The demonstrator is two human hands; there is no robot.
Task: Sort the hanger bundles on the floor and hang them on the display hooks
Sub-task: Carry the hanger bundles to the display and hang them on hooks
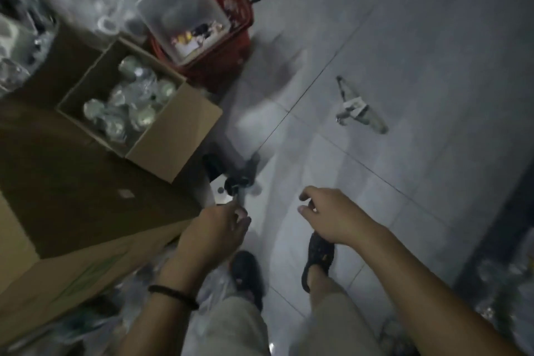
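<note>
Tiled floor [404,37] lies open ahead and right; boxes [86,182] and a red basket [231,46] crowd its left edge. Bundle [358,107] lies mid-floor, well apart from both hands. Left hand [219,228] pinches a blurred grey piece [240,196]. Right hand [329,214] is loosely curled, nothing seen in it.

The scene is dim, with a cold bluish cast. The cardboard box [138,107] is smeared by motion blur, as is everything around it. Right of the box, the floor tiles [404,37] carry a pale sheen and a soft grey shadow. Below the box, the left hand [219,228] and right hand [332,217] have smeared edges. Far from the box, the corners darken and the tile lines bend.
</note>
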